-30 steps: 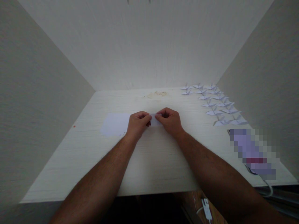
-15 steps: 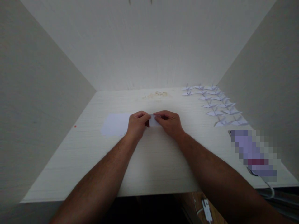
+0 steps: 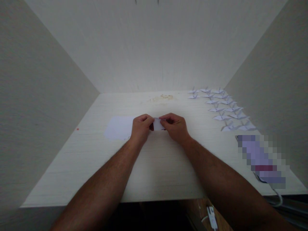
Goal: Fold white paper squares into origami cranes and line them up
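Note:
Between my two hands is a small piece of white paper, its surface facing me just above the table. My left hand pinches its left edge between thumb and fingers. The right edge is pinched by my right hand, thumb in front and fingers curled behind. How the paper is folded is too small to make out. Beside my left hand lie flat white paper sheets, partly covered by that hand.
Several folded paper cranes stand in rows at the back right of the white table. A pixelated phone-like device with a cable lies at the right. Walls close in the back and sides. A white power strip is below.
A little more of the small paper's face shows between my hands. Both hands stay pinched on it in nearly the same place. The camera view has shifted slightly.

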Demonstrator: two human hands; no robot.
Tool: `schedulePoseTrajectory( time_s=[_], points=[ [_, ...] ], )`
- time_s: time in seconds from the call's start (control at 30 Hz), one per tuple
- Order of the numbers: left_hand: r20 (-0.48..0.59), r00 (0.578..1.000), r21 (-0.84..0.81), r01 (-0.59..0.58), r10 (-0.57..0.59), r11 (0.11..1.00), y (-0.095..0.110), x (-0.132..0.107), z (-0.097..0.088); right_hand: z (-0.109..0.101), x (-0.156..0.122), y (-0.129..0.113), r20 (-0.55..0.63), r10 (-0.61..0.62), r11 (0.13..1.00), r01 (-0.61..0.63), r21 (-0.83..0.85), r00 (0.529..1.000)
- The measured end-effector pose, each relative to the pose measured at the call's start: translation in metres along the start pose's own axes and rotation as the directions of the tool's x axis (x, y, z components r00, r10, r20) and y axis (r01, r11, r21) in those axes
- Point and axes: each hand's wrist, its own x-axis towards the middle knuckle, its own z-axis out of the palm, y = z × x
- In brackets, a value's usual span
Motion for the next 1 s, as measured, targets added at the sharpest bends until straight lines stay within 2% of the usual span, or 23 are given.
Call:
schedulePoseTrajectory(
  time_s=[0.27,0.47,0.7,1.0],
  points=[
    [0.077,0.995,-0.024,0.071,-0.069,0.997,0.005,0.0,0.0,-0.003,0.002,-0.006,-0.021,0.059,0.998,-0.059,0.029,0.998],
    [0.072,0.993,-0.101,0.101,-0.094,0.99,0.007,0.0,0.0,-0.004,0.004,-0.008,0.028,0.111,0.991,-0.113,0.071,0.993],
    [0.084,0.99,-0.065,0.116,-0.111,0.991,0.01,-0.001,0.0,-0.005,0.004,-0.007,-0.009,0.09,0.995,-0.089,0.046,0.996],
    [0.111,0.989,-0.055,0.107,-0.1,0.993,0.01,0.0,-0.002,-0.006,0.004,-0.008,0.032,0.108,0.992,-0.11,0.07,0.994]
  ],
)
